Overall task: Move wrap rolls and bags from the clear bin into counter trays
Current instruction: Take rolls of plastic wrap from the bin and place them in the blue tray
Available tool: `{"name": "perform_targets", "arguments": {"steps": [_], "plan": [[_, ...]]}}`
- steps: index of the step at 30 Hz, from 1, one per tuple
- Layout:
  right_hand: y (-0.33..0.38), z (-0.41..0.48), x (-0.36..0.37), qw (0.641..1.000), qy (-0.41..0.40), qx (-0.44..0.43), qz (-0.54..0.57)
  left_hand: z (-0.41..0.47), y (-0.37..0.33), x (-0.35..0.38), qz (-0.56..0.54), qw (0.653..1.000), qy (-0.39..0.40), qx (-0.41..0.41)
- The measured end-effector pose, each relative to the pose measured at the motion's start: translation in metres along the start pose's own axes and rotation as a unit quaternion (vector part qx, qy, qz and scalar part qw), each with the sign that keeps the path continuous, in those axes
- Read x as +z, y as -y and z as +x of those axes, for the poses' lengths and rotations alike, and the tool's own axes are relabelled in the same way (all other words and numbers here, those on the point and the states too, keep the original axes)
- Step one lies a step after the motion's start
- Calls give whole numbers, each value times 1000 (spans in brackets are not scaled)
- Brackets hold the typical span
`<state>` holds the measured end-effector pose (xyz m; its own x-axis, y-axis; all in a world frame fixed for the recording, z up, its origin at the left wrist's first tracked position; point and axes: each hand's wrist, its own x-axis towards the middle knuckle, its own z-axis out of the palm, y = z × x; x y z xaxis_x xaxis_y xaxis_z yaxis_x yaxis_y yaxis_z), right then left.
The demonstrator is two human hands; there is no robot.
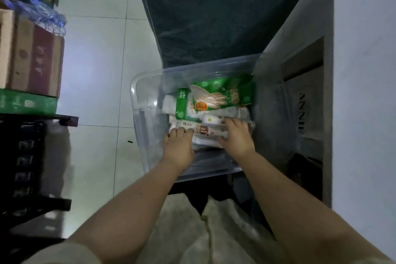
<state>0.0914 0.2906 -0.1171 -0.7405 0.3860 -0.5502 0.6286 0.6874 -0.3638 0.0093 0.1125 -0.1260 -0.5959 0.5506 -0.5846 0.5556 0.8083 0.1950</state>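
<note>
Down in the clear bin [139, 113], a long white wrap roll [205, 130] lies crosswise near the front wall, the left hand [179, 143] curled over its left end and the right hand [236, 136] over its right end. A green bag [216, 96] lies just behind it.

Clear glossy plastic bin [139, 100]

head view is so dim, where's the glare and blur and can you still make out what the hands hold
Head view: dim overall, a pale glare patch on the tiled floor, reflections on the clear bin; the cardboard boxes at the picture's left edge are blurred; the centre is clearer, showing left hand and right hand gripping a wrap roll.
</note>
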Motion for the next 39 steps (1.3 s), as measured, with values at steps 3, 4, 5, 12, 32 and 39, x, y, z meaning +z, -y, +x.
{"name": "perform_targets", "arguments": {"steps": [3,4,5,12,32,39], "plan": [[-15,37,13,1000,12,18,0,41,-1,15,23,999,21,6],[-20,47,17,1000,8,25,-11,55,-1,20,33,999,27,11],[-25,56,23,999,8,29,-19,67,-1,26,45,998,34,19],[-52,91,57,993,52,-17,-100,113,-3,55,126,987,79,63],[11,59,-66,987,-136,-90,-2,52,22,-71,112,987,-29,110],[50,25,-157,966,-231,-117,-4,5,-1,-137,137,974,-138,115]]}}
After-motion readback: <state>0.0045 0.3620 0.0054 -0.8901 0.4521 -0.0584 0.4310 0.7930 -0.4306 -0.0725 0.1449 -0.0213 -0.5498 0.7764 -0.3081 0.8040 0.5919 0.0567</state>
